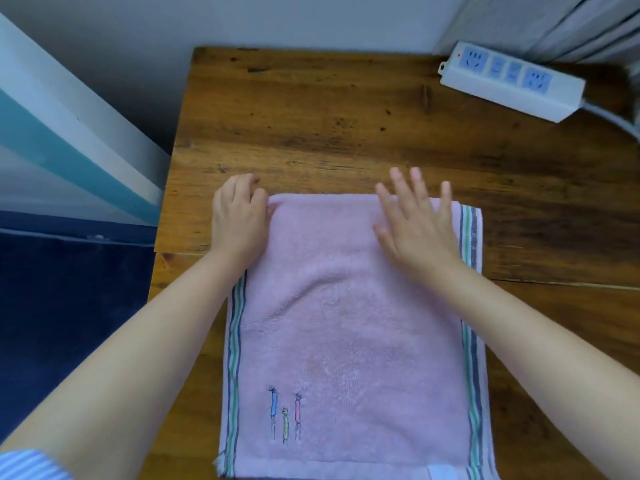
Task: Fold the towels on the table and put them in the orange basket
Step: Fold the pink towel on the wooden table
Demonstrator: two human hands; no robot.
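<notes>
Over at the far-left corner, left hand (239, 216) curled, thumb and fingers apparently pinching the corner of the pink towel (346, 323), though hard to tell from this angle how much cloth sits under the fingertips. Worth keeping that pinch firm and low to pin the fold line against the wooden table (311, 109). Moving across: towel lying flat and lengthwise toward the body, doubled at the far edge by the look of it, striped borders down both long sides, small embroidered figures (285, 415) near the close end. Faint ripples through the middle, asking for a sweep outward. Further right, right hand (417, 223) spread wide, fingers straight, palm pressing flat on the far-right part of the cloth, fingertips reaching past the far edge onto the wood. Best to glide that flat palm toward the striped border, pushing the slack out rather than bunching it. Far right and back, a white power strip (510, 79), well apart from the towel. No orange basket in sight, so still the folding stage, basket trip yet to come.
</notes>
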